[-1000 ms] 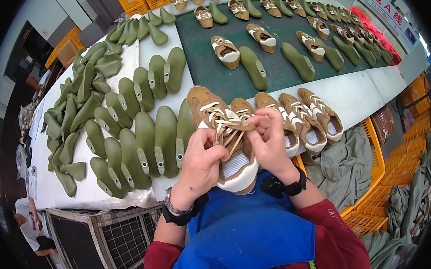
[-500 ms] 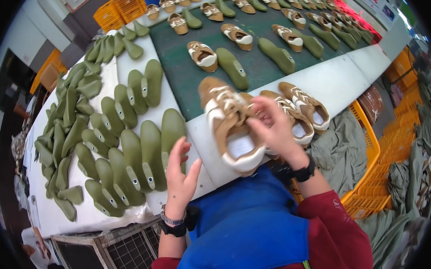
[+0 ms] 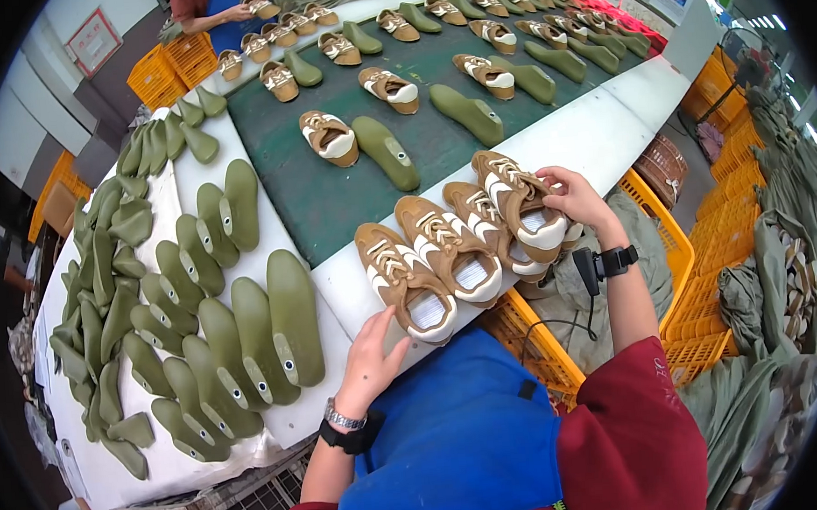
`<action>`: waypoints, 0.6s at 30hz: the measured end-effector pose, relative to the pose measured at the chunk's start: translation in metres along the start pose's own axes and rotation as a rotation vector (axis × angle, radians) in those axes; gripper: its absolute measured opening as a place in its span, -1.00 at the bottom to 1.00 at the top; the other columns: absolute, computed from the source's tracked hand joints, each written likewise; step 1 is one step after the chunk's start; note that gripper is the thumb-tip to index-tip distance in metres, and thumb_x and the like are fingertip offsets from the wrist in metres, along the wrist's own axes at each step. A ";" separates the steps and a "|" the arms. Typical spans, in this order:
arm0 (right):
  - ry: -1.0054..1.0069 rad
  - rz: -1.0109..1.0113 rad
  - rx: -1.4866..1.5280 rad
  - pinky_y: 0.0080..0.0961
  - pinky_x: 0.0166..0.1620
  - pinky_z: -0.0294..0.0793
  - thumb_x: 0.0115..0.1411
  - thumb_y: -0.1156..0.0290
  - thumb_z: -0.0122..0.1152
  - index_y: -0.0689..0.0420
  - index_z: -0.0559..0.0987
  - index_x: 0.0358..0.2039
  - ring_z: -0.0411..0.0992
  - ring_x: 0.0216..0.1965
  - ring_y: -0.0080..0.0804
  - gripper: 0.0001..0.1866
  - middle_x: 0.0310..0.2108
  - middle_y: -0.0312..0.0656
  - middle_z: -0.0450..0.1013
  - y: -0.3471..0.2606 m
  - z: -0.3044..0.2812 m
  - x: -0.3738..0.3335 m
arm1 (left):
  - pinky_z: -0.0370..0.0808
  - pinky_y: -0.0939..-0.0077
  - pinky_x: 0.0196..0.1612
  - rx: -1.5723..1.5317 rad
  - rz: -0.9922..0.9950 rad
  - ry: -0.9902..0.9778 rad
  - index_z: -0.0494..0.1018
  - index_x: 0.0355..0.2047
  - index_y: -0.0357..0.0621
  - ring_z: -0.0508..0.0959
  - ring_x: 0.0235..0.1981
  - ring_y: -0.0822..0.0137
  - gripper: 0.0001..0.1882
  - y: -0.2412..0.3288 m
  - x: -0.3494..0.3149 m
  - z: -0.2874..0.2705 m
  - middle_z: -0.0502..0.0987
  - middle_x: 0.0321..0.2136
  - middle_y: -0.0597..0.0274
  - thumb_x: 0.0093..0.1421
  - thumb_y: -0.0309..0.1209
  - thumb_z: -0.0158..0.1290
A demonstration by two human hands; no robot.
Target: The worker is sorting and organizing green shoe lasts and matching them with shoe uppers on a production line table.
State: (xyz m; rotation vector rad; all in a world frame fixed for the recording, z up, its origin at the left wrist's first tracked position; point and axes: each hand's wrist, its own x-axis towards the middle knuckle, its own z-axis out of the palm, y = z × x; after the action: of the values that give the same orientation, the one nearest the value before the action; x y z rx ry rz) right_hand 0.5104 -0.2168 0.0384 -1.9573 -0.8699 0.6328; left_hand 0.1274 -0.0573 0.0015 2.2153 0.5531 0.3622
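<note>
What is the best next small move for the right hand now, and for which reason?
Probably the right hand should lift the brown-and-white lace-up sneaker it holds by the collar a little, clear of the neighbouring sneaker: in this view the two overlap, and the left hand, open beside the leftmost sneaker of the row, grips nothing.

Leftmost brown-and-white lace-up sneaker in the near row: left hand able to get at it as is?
Probably yes: the bare left hand is open beside the heel end of that brown-and-white sneaker, with nothing visible between them.
</note>
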 end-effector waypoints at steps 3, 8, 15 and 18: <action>0.090 -0.070 -0.077 -0.64 -0.34 0.45 -0.04 0.68 0.12 0.19 0.47 -0.09 0.39 -0.42 -0.58 -0.57 -0.37 -0.30 0.40 0.003 -0.006 0.002 | 0.38 0.27 0.00 0.051 -0.009 0.072 0.32 0.03 -0.25 0.42 -0.04 -0.02 -0.51 -0.005 -0.011 -0.018 0.41 -0.06 -0.11 0.06 -0.42 0.11; 0.127 -0.102 -0.302 -0.49 -0.25 0.46 -0.06 0.59 0.15 0.15 0.49 -0.10 0.42 -0.38 -0.40 -0.58 -0.36 -0.19 0.46 0.005 -0.012 0.002 | 0.35 0.25 0.03 0.273 -0.027 0.449 0.39 -0.05 -0.25 0.44 -0.04 -0.02 -0.59 -0.011 -0.025 -0.061 0.46 -0.10 -0.07 0.05 -0.51 0.09; 0.160 -0.446 -0.228 -0.42 -0.27 0.46 0.05 0.54 0.15 0.18 0.51 -0.15 0.48 -0.37 -0.26 -0.70 -0.36 -0.09 0.50 -0.094 0.088 -0.045 | 0.22 0.15 0.13 0.549 -0.158 0.508 0.33 -0.01 -0.27 0.30 0.05 -0.09 -0.49 -0.053 -0.043 -0.088 0.38 -0.06 -0.08 0.00 -0.42 0.14; -0.169 -0.693 -0.183 -0.32 -0.35 0.48 0.04 0.45 0.17 0.07 0.56 -0.26 0.50 -0.40 -0.14 -0.80 -0.43 -0.10 0.52 -0.118 0.170 -0.070 | 0.15 0.11 0.17 0.673 -0.192 0.496 0.33 0.00 -0.23 0.31 0.05 -0.04 -0.47 -0.067 -0.050 -0.079 0.39 -0.07 -0.06 0.00 -0.34 0.16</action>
State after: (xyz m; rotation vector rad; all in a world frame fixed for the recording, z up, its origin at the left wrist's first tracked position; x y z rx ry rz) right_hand 0.3075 -0.1395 0.0651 -1.6084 -1.6528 0.3107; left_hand 0.0324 0.0075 -0.0038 2.6766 1.2996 0.7108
